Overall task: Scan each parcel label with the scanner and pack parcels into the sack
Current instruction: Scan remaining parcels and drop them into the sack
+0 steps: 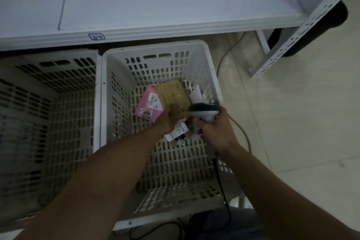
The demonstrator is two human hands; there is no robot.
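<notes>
Standing side by side under a white table (175, 6), two white plastic crates with slotted lattice walls are seen. In the left crate (58, 76) only pale, crumpled material is made out, too dim to be identified. In the right crate (155, 45) several parcels are gathered at the far end of the floor. A pink parcel (148, 103), soft-looking and rectangular, is printed with "4014" on a white label. Touching it on its right side is a flat brown cardboard parcel (173, 95). A white papery item (196, 93) is propped against the right wall. A small labelled parcel (178, 132) is lying nearer, partly hidden beneath both hands.

The left hand (165, 121) is reached down to the near edge of the brown cardboard parcel and is touching it. Its fingers are hidden, so it cannot be told whether they are closed on it. The handle of a grey-and-white scanner (204, 110) is wrapped tightly by the right hand (214, 130), with the rounded head pointed towards the parcels. A dark cable (222, 181) is trailed from it along the forearm.
</notes>
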